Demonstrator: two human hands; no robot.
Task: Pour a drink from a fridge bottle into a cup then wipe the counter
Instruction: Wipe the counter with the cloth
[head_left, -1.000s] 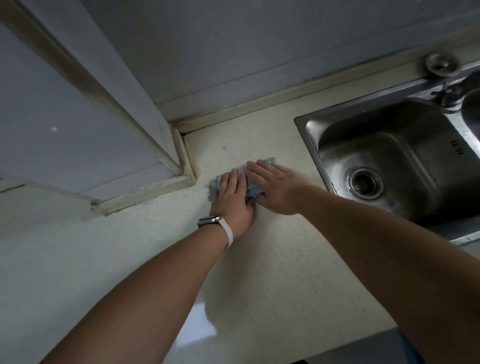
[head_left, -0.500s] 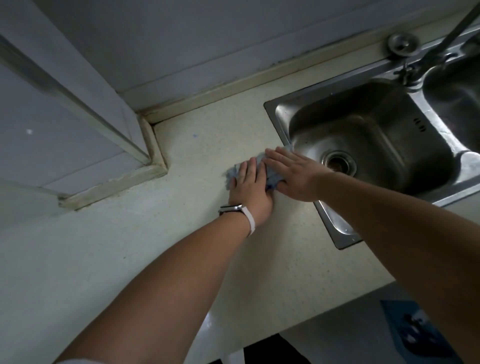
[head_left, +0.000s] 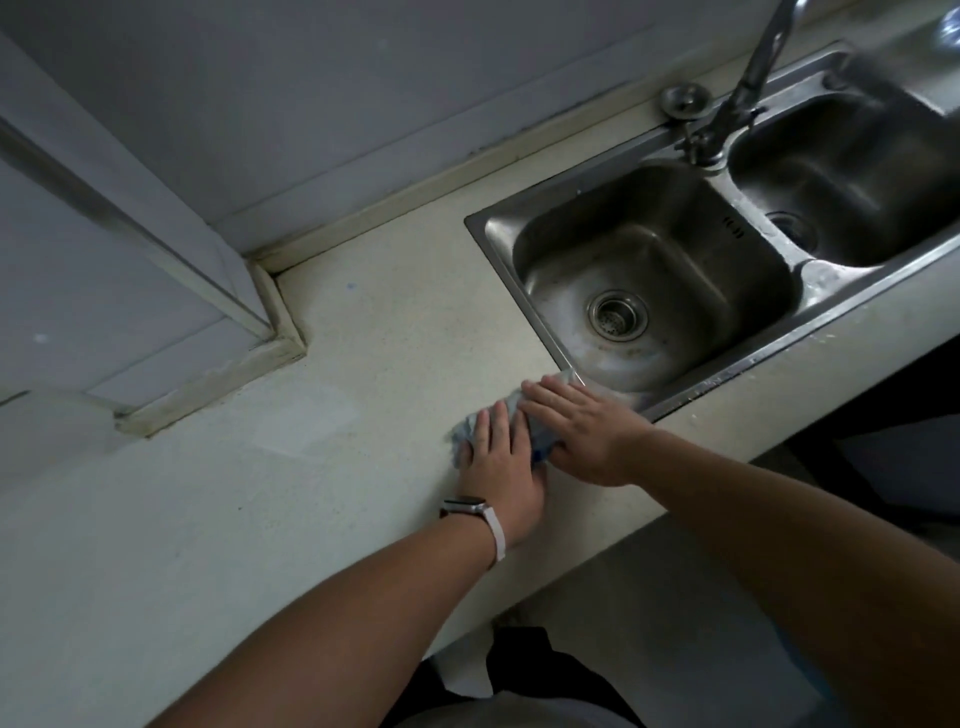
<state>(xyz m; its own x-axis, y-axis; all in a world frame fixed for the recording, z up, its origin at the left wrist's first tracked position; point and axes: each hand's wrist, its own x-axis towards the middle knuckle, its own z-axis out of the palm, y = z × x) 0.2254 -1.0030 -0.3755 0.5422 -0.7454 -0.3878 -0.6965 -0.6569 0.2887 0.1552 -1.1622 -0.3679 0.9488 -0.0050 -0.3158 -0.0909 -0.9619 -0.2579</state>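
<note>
A crumpled blue-grey cloth (head_left: 462, 432) lies on the pale speckled counter (head_left: 322, 441), close to the front left corner of the sink. My left hand (head_left: 501, 470), with a watch on its wrist, presses flat on the cloth with straight fingers. My right hand (head_left: 582, 426) lies flat on the cloth's right part, its fingers pointing left over my left fingertips. Most of the cloth is hidden under both hands. No bottle or cup is in view.
A steel double sink (head_left: 550, 332) with a tap (head_left: 748, 88) fills the right side. A strainer plug (head_left: 684, 100) sits behind it. A white wall and a boxed corner (head_left: 208, 312) bound the counter at the back and left. The counter's front edge runs just right of my hands.
Both hands have slid the cloth across the counter, from near the boxed corner toward the front edge beside the sink. The camera view has shifted, so more of the sink shows.
</note>
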